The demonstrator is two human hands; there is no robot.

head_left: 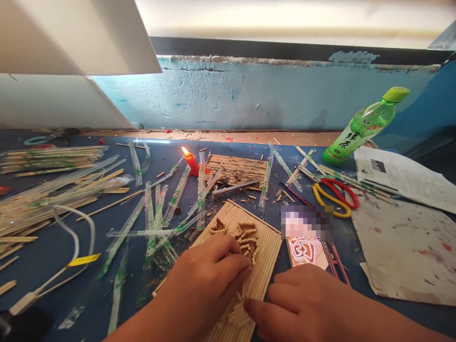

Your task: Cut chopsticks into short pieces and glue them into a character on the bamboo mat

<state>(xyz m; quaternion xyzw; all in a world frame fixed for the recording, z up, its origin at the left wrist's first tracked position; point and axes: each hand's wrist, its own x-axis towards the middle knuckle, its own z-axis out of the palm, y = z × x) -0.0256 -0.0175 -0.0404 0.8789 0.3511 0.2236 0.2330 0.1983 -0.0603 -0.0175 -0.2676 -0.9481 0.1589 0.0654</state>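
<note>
A flat mat of bamboo sticks [268, 247] lies on the blue table in front of me, with a pattern of short stick pieces [247, 237] glued upright on it. My left hand [204, 280] rests on the mat, fingers curled together and pressed by the pattern. My right hand [302, 297] lies at the mat's near right edge, its fingers bent and its fingertip touching a small heap of cut stick pieces [237, 316]. What the fingers pinch, if anything, is hidden.
A lit red candle [191, 162] stands behind the mat beside a second bamboo mat [237, 170]. Yellow and red scissors [335, 194], a phone [308, 247], a green bottle [363, 126], papers [402, 247], empty chopstick wrappers [156, 213], chopstick bundles [50, 156] and a white cable [76, 242] surround it.
</note>
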